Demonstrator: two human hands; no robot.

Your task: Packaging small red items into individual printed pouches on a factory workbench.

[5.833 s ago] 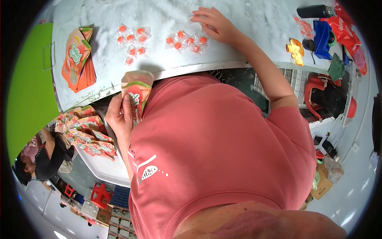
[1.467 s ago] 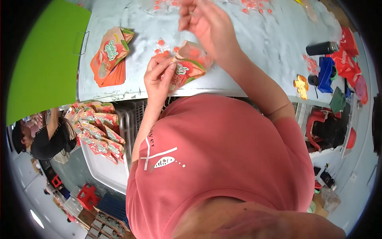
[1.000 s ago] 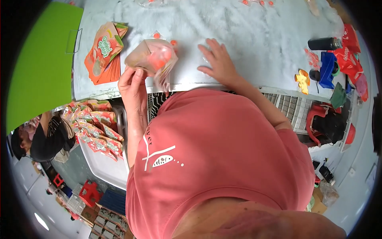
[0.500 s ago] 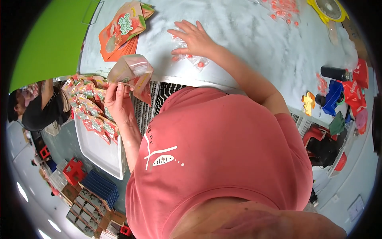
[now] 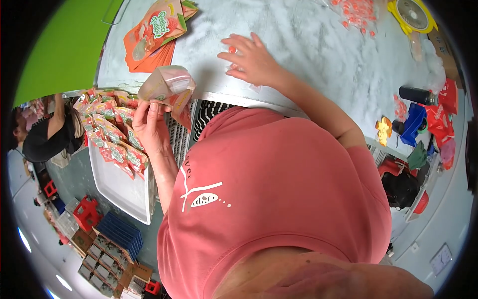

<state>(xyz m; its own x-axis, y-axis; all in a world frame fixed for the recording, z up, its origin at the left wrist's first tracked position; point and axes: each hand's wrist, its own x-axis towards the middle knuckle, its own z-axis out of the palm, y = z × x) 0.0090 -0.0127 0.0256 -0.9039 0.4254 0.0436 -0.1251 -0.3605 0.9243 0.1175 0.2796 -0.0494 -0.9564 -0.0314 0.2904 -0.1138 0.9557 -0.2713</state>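
Observation:
My left hand [image 5: 149, 124] grips a filled orange-and-clear pouch [image 5: 167, 87] by its lower edge, holding it beyond the table's near edge, over a white tray [image 5: 124, 192]. Filled pouches [image 5: 112, 139] lie in rows in that tray. My right hand [image 5: 251, 60] rests flat on the grey table [image 5: 318, 55], fingers spread, over a few small red candies [image 5: 231, 50]. A stack of flat orange pouches [image 5: 154, 32] lies at the table's left.
More red candies [image 5: 356, 10] lie at the table's far side beside a yellow fan [image 5: 411, 15]. A black bottle [image 5: 413, 94], blue bin [image 5: 413, 124] and red packets [image 5: 440, 117] sit at right. Another person [image 5: 47, 134] stands at left. Crates [image 5: 114, 239] stand below.
My left hand has carried the pouch from the table down and left toward the tray. My right hand let go of the pouch and settled flat on the candies.

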